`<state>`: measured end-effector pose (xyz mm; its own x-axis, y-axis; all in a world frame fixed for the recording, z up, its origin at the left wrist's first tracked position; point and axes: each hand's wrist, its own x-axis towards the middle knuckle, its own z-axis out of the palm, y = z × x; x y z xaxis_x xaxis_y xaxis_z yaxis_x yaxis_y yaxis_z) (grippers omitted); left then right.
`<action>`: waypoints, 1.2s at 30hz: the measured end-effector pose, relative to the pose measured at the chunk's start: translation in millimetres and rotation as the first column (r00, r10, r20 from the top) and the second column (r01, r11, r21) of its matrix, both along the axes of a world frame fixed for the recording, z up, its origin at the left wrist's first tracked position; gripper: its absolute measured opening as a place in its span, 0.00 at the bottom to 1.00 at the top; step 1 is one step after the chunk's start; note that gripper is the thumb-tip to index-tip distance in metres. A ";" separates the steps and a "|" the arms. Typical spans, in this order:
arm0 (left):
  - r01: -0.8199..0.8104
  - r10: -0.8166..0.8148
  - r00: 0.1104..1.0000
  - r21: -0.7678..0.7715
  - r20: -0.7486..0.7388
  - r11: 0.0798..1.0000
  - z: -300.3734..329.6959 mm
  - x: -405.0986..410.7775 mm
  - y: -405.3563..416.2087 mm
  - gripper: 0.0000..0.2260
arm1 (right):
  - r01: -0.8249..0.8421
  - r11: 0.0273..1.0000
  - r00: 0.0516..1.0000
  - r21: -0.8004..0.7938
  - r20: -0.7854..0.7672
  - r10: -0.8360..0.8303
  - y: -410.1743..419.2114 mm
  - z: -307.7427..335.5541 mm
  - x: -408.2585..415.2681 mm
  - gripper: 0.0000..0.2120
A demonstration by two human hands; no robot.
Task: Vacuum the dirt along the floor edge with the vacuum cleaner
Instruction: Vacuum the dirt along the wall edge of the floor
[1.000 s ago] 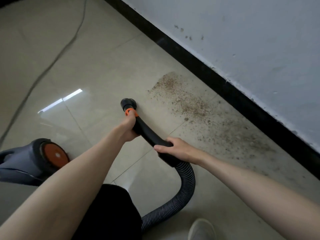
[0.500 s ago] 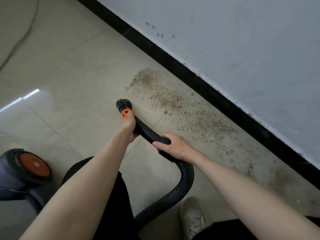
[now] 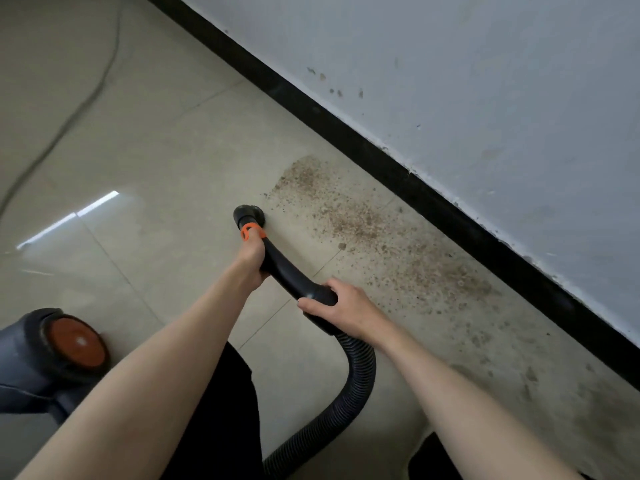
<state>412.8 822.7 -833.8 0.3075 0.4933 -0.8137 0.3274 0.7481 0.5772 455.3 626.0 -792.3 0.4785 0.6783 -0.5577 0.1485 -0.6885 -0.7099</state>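
Two hands hold the black curved handle of the vacuum cleaner in the head view, the only view available. The left hand grips the front section just behind the orange collar, fingers wrapped under the tube and mostly hidden. The right hand grips the rear section where the ribbed hose joins, fingers curled over the top and thumb along the near side. The nozzle opening sits at or just above the tile floor; contact cannot be confirmed. It lies just beside the near end of the dirt, a brown granular band running alongside the black baseboard.

Handling judgement: the handle appears rigid and light, so the two-point grip suits steering. The hose is flexible and will trail and tug; keep the rear hand at the joint. The glossy tiles likely let the nozzle slide easily. The vacuum body stands on the floor to the left and would follow on its wheels when pulled.
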 end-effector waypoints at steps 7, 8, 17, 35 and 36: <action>-0.063 0.065 0.997 0.079 -0.031 0.995 -22.2 7.9 16.3 0.15 | 0.140 0.985 0.979 0.098 -0.164 -0.123 -2.9 -35.8 1.2 0.17; -0.065 0.068 0.997 0.085 -0.026 0.994 -24.0 11.2 15.2 0.15 | 0.160 0.980 0.981 0.116 -0.130 -0.144 -2.7 -39.5 2.2 0.17; -0.072 0.072 0.997 0.100 0.007 0.992 -26.0 55.7 10.2 0.18 | 0.186 0.969 0.981 0.162 -0.085 -0.175 -2.5 -55.5 40.9 0.21; 0.018 0.002 0.994 0.190 -0.107 0.982 -20.4 128.7 5.3 0.30 | 0.117 0.984 0.983 0.137 0.125 -0.134 13.7 -57.4 104.2 0.23; 0.030 -0.010 0.994 0.189 -0.108 0.981 -20.2 133.4 5.6 0.30 | 0.125 0.983 0.981 0.134 0.130 -0.142 14.2 -57.8 107.0 0.24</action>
